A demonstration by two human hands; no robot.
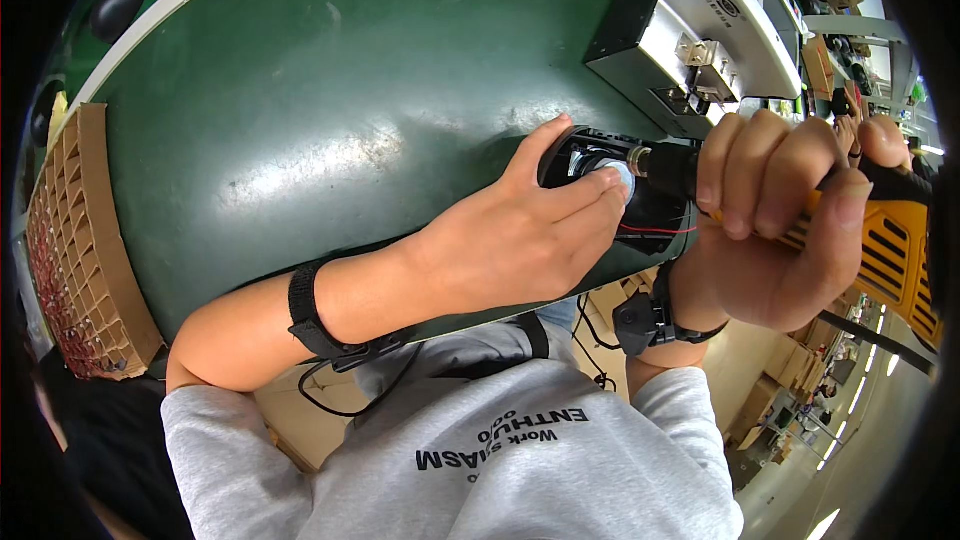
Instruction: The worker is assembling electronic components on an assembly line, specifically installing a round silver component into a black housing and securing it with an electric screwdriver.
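A black plastic housing [655, 212] lies at the right of the green table, with a round silver piece [616, 175] on it and a thin red wire [655, 230] at its near side. My left hand [525, 240] is closed on the housing, its thumb along the far edge and its fingertips on the silver piece. Wrapped around the black front end of a yellow and black power screwdriver [895, 245] is my right hand [780, 210]. The tool points left, its metal tip [638, 160] at the housing beside my left fingertips. Whether the tip touches a screw is hidden.
A black and silver metal box machine [690, 35] stands just beyond the housing. At the left edge of the green table [270, 90] is a divided cardboard tray [85, 240] of small reddish parts. Black cables [360, 410] hang near my wrist straps.
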